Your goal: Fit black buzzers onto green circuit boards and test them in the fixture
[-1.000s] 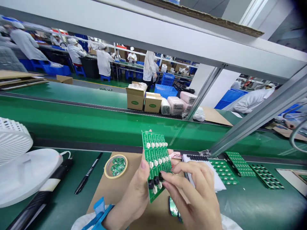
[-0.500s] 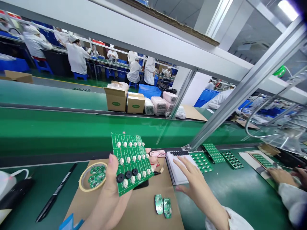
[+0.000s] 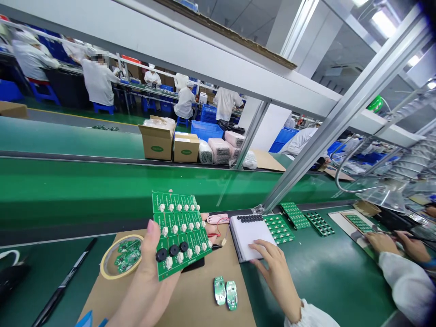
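My left hand (image 3: 150,259) holds up a green circuit board panel (image 3: 182,234), thumb on its left edge and fingers behind. Rows of white connectors cover the panel, and three black round components (image 3: 174,250) sit along its lower left. My right hand (image 3: 272,268) is over the lower right of a white block (image 3: 250,238), fingers bent and apart, with nothing visible in them. Along the block's far edge runs a row of black round components (image 3: 252,218). Two small green boards (image 3: 225,293) lie on the brown cardboard (image 3: 194,304) between my hands.
A tape roll (image 3: 105,265) encircles small green boards. A black marker (image 3: 64,284) lies at left. More panels (image 3: 294,215) rest beyond the block. A co-worker's hands (image 3: 383,241) work at right. A metal post (image 3: 306,150) slants across the bench's far side.
My right hand has come down onto the lower part of the white block, its fingers now more bent. My left hand still holds the panel. The whole view has shifted slightly.
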{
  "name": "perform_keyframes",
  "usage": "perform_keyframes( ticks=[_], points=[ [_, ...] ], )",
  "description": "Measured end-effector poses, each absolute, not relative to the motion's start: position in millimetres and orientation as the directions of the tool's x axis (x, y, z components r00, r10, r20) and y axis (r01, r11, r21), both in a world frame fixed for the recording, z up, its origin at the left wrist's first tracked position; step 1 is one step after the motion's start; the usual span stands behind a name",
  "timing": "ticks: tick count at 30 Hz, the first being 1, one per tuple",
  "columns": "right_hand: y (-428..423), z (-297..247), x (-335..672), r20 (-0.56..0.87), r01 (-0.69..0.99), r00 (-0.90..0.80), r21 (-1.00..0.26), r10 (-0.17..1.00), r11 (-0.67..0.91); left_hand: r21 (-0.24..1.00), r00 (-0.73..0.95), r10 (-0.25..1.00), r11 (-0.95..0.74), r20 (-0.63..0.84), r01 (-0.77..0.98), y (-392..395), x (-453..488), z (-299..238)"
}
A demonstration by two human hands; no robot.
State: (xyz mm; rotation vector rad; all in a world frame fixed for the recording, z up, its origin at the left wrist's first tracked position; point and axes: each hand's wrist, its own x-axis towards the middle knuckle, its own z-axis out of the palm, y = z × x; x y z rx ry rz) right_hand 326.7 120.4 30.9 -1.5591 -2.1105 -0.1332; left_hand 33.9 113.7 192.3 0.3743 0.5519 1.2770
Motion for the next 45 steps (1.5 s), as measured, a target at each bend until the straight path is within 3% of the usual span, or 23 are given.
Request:
perform_keyframes(
  ticks=[5,11,17,27,31,35,39,45],
  points=[
    [110.0,31.0,336.1,0.413,0.914,-0.257,-0.189,0.874,0.358,0.583,0.183,0.98,0.197,-0.083,-0.788,111.9,19.5,168.7],
    [117.8,46.1,344.1,0.332,0.913,-0.254,-0.228,0.908,0.339,0.589,0.197,0.974,0.223,-0.109,-0.776,113.7,15.4,162.6],
    [178.3,60.6,316.0,0.408,0.937,-0.139,-0.242,0.903,0.253,0.559,0.175,0.964,0.26,-0.203,-0.787,112.5,28.9,177.8],
    [194.9,47.1,310.7,0.416,0.929,-0.205,-0.201,0.886,0.309,0.554,0.228,0.961,0.275,-0.154,-0.786,110.7,29.4,174.7],
    [189.6,67.3,316.2,0.447,0.87,-0.139,-0.371,0.884,0.325,0.551,0.316,0.944,0.314,-0.093,-0.773,109.9,32.9,179.3],
    [161.8,117.9,283.8,0.536,0.66,-0.117,-0.587,0.836,0.469,0.557,0.351,0.935,0.317,-0.05,-0.768,108.6,34.6,173.6],
    [126.4,160.1,224.1,0.62,0.449,-0.147,-0.653,0.771,0.61,0.554,0.364,0.932,0.299,0.008,-0.777,107.8,36.3,161.3],
    [112.1,161.3,184.7,0.536,0.345,-0.171,-0.754,0.827,0.56,0.628,0.254,0.965,0.16,0.062,-0.762,108.8,42.2,164.1]
  ],
)
